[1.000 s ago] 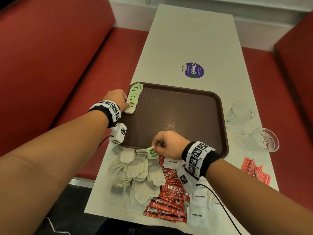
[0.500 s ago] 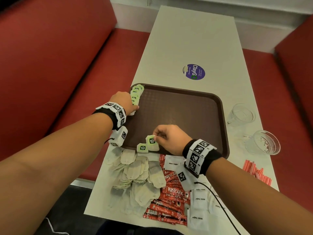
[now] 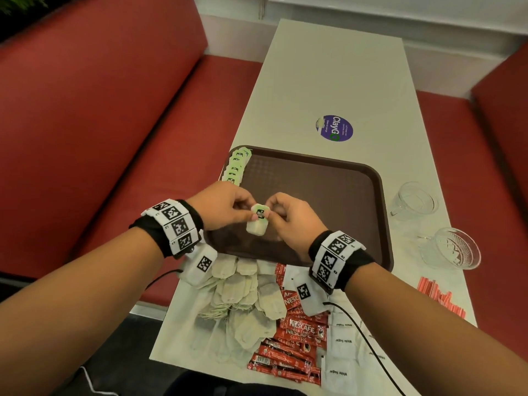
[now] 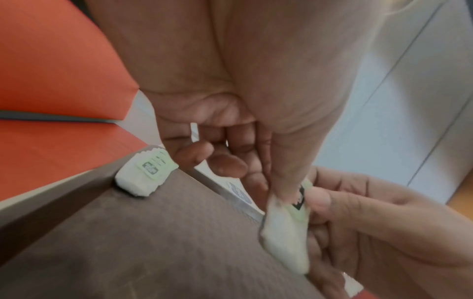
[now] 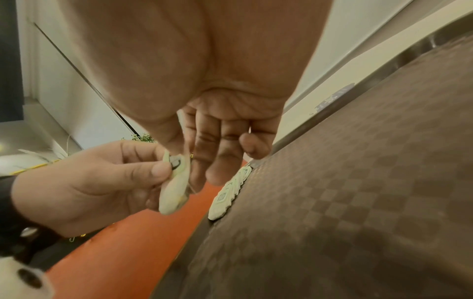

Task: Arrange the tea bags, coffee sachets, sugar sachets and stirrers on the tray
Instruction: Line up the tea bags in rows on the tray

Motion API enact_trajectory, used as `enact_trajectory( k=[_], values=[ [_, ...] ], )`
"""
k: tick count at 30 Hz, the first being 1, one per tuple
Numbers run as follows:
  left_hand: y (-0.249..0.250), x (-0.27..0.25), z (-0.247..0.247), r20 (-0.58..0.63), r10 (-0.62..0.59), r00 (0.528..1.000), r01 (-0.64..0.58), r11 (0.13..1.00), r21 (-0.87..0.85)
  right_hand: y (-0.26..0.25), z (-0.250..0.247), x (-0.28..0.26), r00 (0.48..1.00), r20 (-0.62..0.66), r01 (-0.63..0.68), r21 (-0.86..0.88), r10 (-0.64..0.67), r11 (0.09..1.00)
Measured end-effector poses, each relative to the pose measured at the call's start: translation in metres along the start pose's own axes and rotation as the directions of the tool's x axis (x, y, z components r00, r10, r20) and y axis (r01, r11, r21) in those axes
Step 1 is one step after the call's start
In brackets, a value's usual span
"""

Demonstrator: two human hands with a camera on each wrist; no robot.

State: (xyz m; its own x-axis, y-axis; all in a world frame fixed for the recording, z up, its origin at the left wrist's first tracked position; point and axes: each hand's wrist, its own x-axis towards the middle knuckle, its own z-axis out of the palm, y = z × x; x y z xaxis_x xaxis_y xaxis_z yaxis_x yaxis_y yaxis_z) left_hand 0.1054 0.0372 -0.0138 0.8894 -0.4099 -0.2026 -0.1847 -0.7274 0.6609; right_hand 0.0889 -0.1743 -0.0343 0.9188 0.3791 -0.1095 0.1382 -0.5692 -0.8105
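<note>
Tea bag (image 3: 258,221) with a green tag now hangs above the brown tray (image 3: 383,195), pinched between left hand (image 3: 225,205) and right hand (image 3: 288,217); a second ago only the right held it. Red sachets (image 3: 301,331) read "NESCAFE CLASSIC", white ones (image 3: 341,342) "White Sugar".

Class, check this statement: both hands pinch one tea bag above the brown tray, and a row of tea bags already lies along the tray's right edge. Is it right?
One detail is wrong. The row of tea bags lies along the left edge of the tray, not the right; the head view shows it. The left hand and right hand do pinch one tea bag above the tray.
</note>
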Motion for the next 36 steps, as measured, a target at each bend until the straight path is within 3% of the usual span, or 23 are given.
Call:
enact_trajectory(
  k=[3,6,10,15,21,25,29,36],
  values=[
    [-0.010,-0.002,-0.005,-0.133,-0.027,0.991,0.020,0.998,-0.057,0.000,0.004,-0.001,0.992,0.126,-0.028,-0.024,0.031,0.999],
    [-0.031,0.003,-0.015,-0.240,-0.134,0.962,0.126,0.991,-0.046,-0.002,0.013,-0.006,0.923,0.380,0.013,-0.174,0.055,0.985],
    [-0.056,0.012,-0.025,-0.239,-0.301,0.923,0.321,0.946,0.049,-0.004,0.026,-0.008,0.851,0.522,0.135,-0.308,0.049,0.942],
    [-0.070,0.027,-0.021,-0.173,-0.382,0.908,0.399,0.913,0.081,-0.005,0.030,-0.004,0.858,0.513,0.166,-0.309,0.017,0.937],
    [-0.064,0.057,-0.020,-0.262,-0.420,0.869,0.473,0.861,0.190,-0.006,0.023,-0.001,0.936,0.351,0.097,-0.285,0.010,0.954],
    [-0.059,0.063,-0.018,-0.282,-0.438,0.854,0.513,0.799,0.314,-0.003,0.017,-0.001,0.944,0.328,0.069,-0.267,0.023,0.961],
    [-0.058,0.062,-0.015,-0.318,-0.450,0.835,0.537,0.792,0.290,-0.003,0.016,-0.001,0.951,0.308,0.060,-0.252,0.021,0.966],
    [-0.040,0.061,-0.002,-0.263,-0.438,0.860,0.510,0.760,0.402,-0.004,0.014,0.000,0.957,0.290,0.066,-0.241,0.007,0.968]
  ],
)
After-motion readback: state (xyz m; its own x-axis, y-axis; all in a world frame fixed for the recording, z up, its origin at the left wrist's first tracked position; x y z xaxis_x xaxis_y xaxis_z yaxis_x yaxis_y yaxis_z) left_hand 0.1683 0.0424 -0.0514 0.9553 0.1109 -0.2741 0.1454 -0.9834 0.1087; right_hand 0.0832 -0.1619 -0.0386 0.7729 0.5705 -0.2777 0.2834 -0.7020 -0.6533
